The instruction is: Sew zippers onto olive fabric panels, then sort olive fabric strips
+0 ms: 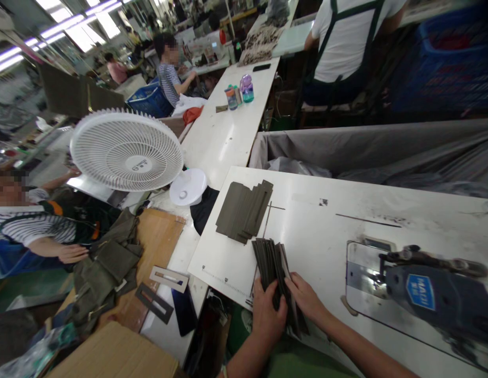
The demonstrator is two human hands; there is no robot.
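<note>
A thick bundle of dark olive fabric pieces (pixel 268 257) stands on edge over the front of the white table, its top fanned apart. My left hand (pixel 268 310) is wrapped round the bundle from the left, thumb across its near side. On the right side, my right hand (pixel 304 296) pinches the outermost pieces, which lean slightly away from the others. Just beyond the bundle, a spread stack of flat olive fabric pieces (pixel 244 210) lies on the table, touched by neither hand.
At right stands a sewing machine (pixel 421 289). A white fan (pixel 127 152) rises at left, near a co-worker's hand (pixel 72 253) on olive garments (pixel 113 262). Two slotted templates (pixel 154 303) and a phone (pixel 184 312) lie left of the gap. A cardboard box (pixel 113 354) sits in front.
</note>
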